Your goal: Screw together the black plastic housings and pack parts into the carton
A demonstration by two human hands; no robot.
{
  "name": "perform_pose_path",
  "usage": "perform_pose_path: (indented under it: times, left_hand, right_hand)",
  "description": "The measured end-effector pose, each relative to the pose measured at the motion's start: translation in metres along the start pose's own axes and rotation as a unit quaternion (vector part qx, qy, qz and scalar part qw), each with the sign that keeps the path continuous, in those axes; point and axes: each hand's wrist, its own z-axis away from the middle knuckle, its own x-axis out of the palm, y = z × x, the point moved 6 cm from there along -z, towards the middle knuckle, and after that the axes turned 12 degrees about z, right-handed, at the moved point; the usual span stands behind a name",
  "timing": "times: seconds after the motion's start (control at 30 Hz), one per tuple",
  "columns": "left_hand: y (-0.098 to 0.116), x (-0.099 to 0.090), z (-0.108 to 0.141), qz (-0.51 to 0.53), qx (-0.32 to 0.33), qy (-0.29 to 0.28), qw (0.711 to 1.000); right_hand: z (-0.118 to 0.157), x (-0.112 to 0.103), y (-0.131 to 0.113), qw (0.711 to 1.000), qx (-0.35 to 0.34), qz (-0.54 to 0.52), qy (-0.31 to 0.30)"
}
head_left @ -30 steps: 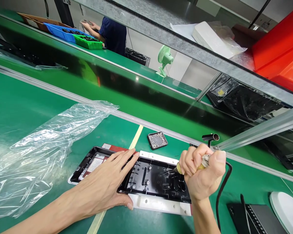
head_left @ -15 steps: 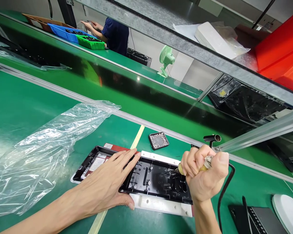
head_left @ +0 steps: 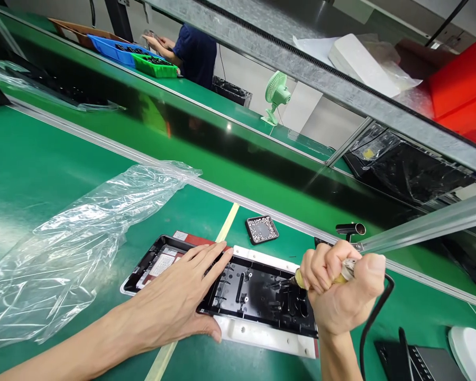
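My left hand [head_left: 182,288] lies flat across a black plastic housing [head_left: 257,288], fingers stretched out, thumb against a white fixture bar [head_left: 257,333]. Small round metal pieces sit in the housing's floor. My right hand [head_left: 343,286] is closed in a fist around the yellow handle of a corded soldering iron [head_left: 299,279]. Its metal shaft points left, down into the housing; whether the tip touches cannot be made out. Beyond the housing stands a small black tray [head_left: 262,229] of tiny metal pieces.
Clear plastic film [head_left: 87,238] spreads over the left of the green bench. A metal tube holder [head_left: 351,228] stands behind my right hand, and a black cord [head_left: 371,317] hangs beside it. A shelf edge [head_left: 321,79] crosses above. Across the bench, a person [head_left: 198,55] works near bins.
The view has shifted slightly, so everything sits a little further right. My right hand and the soldering iron have moved slightly right over the housing. My left hand stays in place on it.
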Motion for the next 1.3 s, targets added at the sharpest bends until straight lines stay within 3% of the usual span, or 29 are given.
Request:
perform_pose_path:
  times: [1.3]
  left_hand:
    - [0.0054, -0.0050, -0.0002, 0.011, 0.014, 0.019, 1.000]
  right_hand:
    - [-0.0018, -0.0009, 0.0007, 1.000, -0.003, 0.000, -0.023]
